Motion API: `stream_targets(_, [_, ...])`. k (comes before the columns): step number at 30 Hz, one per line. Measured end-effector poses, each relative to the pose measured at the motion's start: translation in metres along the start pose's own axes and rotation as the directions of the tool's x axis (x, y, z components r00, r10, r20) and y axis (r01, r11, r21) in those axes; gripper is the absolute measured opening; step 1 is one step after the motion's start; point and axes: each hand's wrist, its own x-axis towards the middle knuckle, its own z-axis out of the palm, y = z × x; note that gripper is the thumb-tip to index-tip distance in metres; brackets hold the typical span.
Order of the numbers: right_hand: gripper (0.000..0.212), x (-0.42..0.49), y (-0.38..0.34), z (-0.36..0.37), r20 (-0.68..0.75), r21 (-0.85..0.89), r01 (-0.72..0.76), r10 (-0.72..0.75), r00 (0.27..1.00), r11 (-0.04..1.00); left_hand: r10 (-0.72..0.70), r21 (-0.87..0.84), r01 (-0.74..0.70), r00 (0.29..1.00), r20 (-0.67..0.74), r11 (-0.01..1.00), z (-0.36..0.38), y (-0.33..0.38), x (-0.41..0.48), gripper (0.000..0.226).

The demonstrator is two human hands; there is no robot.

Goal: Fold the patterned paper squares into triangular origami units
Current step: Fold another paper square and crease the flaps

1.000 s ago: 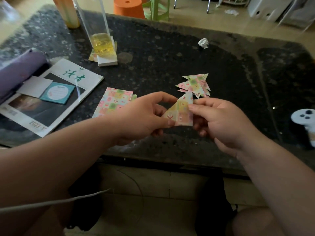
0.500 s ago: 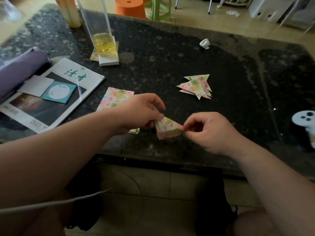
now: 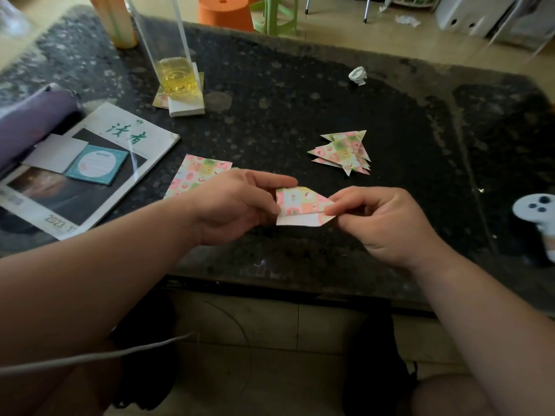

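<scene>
A partly folded patterned paper piece (image 3: 300, 204) lies low over the dark table (image 3: 270, 121), its white underside showing along the lower edge. My left hand (image 3: 237, 205) pinches its left end between thumb and fingers. My right hand (image 3: 381, 220) pinches its pointed right tip. Behind my left hand lies a stack of flat patterned squares (image 3: 196, 175), partly hidden by that hand. A pile of several finished triangular units (image 3: 344, 153) sits further back to the right.
A magazine (image 3: 90, 163) with small cards on it lies at the left beside a purple pouch (image 3: 33, 118). A tall glass of yellow liquid (image 3: 175, 76) stands on a white block. A crumpled paper ball (image 3: 358, 75) lies at the back; a white controller (image 3: 537, 211) at the right edge.
The paper stood upright as a triangle between both hands; both hands then lowered it toward the table and it now lies flatter, opened out with its white underside showing.
</scene>
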Motion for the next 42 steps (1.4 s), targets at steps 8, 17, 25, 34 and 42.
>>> stream_targets(8, [0.044, -0.001, 0.004, -0.001, -0.002, 0.037, 0.081, -0.081, 0.997, 0.996, 0.007, -0.111, 0.009, 0.991, 0.135, 0.994, -0.001, 0.001, -0.001, 0.077])
stream_targets(17, [0.039, 0.000, 0.012, -0.002, -0.142, 0.065, 0.159, -0.149, 0.979, 0.985, 0.125, 0.240, -0.093, 0.985, -0.120, 0.966, 0.008, 0.002, 0.004, 0.019])
stream_targets(25, [0.029, 0.004, 0.035, 0.010, 0.168, -0.360, 0.079, -0.019, 0.986, 0.930, 0.285, 0.742, -0.012, 0.927, -0.243, 0.670, 0.007, 0.000, 0.008, 0.016])
stream_targets(34, [0.019, 0.011, 0.051, 0.031, 0.229, -0.537, 0.011, 0.133, 0.964, 0.844, 0.384, 0.979, 0.081, 0.911, -0.148, 0.185, 0.005, -0.034, 0.029, 0.037])
stream_targets(42, [0.021, 0.017, 0.049, 0.030, 0.255, -0.539, 0.002, 0.161, 0.953, 0.842, 0.143, 0.915, -0.002, 0.988, -0.060, 0.403, 0.017, -0.029, 0.012, 0.024])
